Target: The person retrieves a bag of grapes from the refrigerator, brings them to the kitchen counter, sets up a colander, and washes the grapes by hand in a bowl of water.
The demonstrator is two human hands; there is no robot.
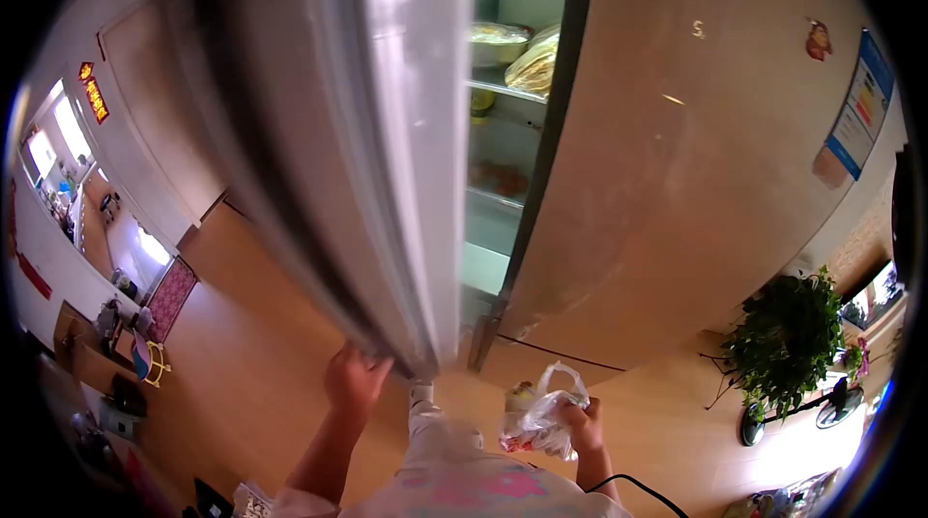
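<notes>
At the lower edge of the half-open fridge door is my left hand, its fingers closed on that edge. My right hand grips a clear plastic bag by its top, low in front of the fridge. The bag holds small things, some reddish, that I cannot make out. Through the gap, the fridge shelves show wrapped food, a covered bowl and a bag of flat, pale food. The other fridge door is closed.
A leafy green plant stands at the right, near a black stand. At the far left are a doorway to another room, a pink patterned mat and boxes. A black cable runs beside my right forearm.
</notes>
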